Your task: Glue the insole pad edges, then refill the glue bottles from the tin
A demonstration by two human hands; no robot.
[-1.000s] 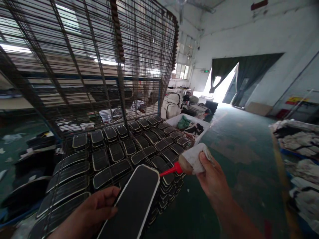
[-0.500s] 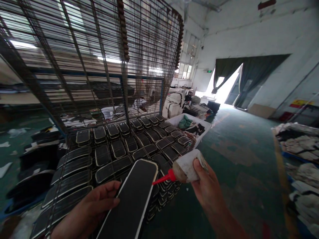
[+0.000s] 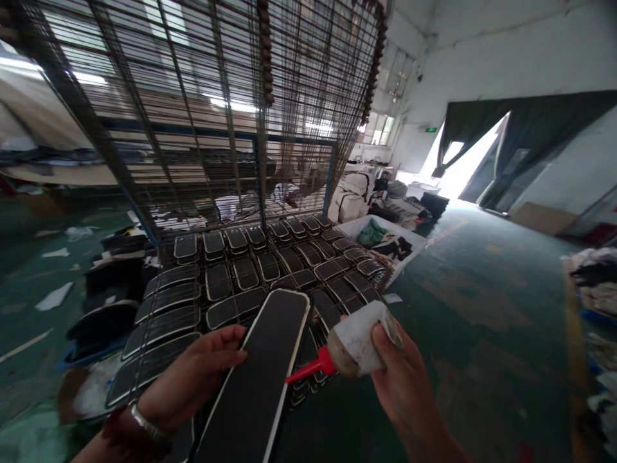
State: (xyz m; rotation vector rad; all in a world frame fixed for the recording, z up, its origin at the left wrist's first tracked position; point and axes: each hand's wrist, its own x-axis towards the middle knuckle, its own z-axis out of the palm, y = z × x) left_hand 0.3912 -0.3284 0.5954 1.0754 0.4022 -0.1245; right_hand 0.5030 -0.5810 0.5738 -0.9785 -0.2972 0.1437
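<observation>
A long black panel (image 3: pixel 255 373) with rounded corners and a pale line along its edge is tilted up in front of me. My left hand (image 3: pixel 202 366) grips its left edge between thumb and fingers. In my right hand (image 3: pixel 398 366) is a squeeze bottle (image 3: pixel 359 337) wrapped in whitish material, tipped over to the left. Its red nozzle (image 3: pixel 308 368) touches or nearly touches the panel's right edge. Behind the panel, similar black panels (image 3: pixel 245 273) with pale borders lie in rows on a wire rack (image 3: pixel 207 257).
Upright wire grids (image 3: pixel 193 116) rise behind the rows. A white bin (image 3: pixel 405 257) with cloth stands beyond the rack. Dark piled pieces (image 3: pixel 110 289) lie on the left. Stacked fabric (image 3: pixel 598 276) sits at the far right, across the green floor (image 3: pixel 482 308).
The nozzle has moved down along the panel's right edge, toward me. The view has shifted so that the rack appears farther right. Both hands keep their hold.
</observation>
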